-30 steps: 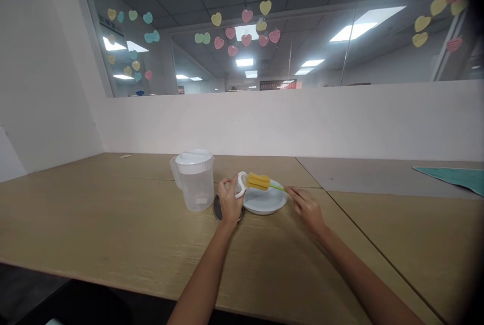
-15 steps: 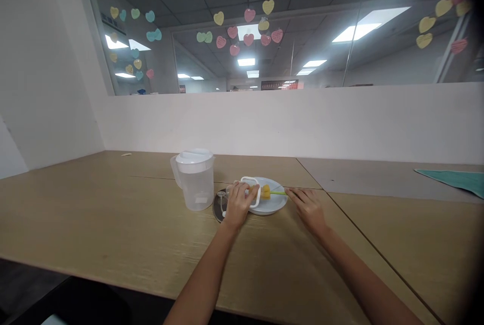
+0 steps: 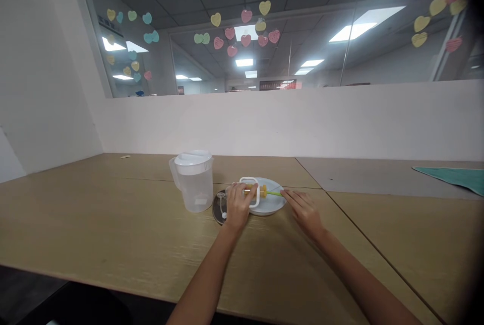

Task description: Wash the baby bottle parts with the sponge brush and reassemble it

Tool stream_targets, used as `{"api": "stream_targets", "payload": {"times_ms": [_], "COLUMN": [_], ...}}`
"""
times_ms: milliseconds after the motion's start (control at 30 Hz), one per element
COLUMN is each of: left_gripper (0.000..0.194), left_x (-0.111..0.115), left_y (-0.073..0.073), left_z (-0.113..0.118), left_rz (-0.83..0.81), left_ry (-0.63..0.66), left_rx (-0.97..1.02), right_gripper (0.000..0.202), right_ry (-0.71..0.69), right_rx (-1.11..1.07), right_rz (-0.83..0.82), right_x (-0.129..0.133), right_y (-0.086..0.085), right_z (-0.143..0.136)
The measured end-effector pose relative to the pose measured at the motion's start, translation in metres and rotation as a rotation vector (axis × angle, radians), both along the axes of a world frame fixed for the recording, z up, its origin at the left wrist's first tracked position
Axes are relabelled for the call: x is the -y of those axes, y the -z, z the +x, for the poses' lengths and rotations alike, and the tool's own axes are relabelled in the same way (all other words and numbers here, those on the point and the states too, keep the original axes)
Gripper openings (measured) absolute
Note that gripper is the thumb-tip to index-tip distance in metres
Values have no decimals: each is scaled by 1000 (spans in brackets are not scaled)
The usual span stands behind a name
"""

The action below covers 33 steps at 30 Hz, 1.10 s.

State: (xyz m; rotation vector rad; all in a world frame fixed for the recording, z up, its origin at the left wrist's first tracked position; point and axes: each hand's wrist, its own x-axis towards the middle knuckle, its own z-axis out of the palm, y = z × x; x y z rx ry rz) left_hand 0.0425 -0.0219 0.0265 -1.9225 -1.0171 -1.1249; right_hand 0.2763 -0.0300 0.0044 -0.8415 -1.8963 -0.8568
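My left hand (image 3: 237, 209) is closed around a small clear cup, mostly hidden by the fingers, with a white loop handle (image 3: 258, 196) sticking out. The cup lies sideways with its mouth to the right. A yellow sponge head (image 3: 263, 191) fills that mouth, and a thin green stem (image 3: 274, 193) runs from it to my right hand (image 3: 305, 213). The right fingers pinch the stem's end, so I hold a sponge bottle brush there. Below both hands is a white oval dish (image 3: 270, 208). A straw fitting with a ball end (image 3: 224, 209) rests on a dark round plate (image 3: 217, 217) at the left.
A lidded clear plastic pitcher (image 3: 195, 189) stands left of the plate. A teal cloth (image 3: 454, 178) lies at the far right of the wooden table (image 3: 143, 234). Behind is a white wall (image 3: 264, 126) under a window with heart-shaped notes.
My right hand has shifted slightly left, and the yellow sponge sits deeper in the cup. My left hand keeps its grip. The view has moved a little.
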Motion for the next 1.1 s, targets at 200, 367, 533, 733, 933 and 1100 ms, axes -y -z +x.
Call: {"api": "stream_targets", "payload": {"times_ms": [200, 367, 533, 733, 933, 1100], "left_gripper": [39, 38, 47, 54, 55, 50], "left_x": [2, -7, -12, -12, -11, -11], "left_y": [0, -3, -4, -5, -3, -4], "left_z": [5, -6, -14, -19, -22, -28], "left_rz": [62, 43, 5, -30, -55, -101], "left_ry": [51, -42, -48, -59, -111, -143], "left_rx": [-97, -88, -102, -43, 4, 126], "right_gripper": [46, 42, 41, 42, 46, 46], "right_ry": [-64, -26, 9, 18, 95, 248], "right_rx": [80, 121, 152, 110, 47, -145], "right_rz": [18, 51, 29, -23, -59, -167], "right_x": [2, -3, -8, -10, -10, -12], "right_y": [1, -5, -8, -7, -5, 3], "right_z": [-9, -2, 10, 21, 25, 32]}}
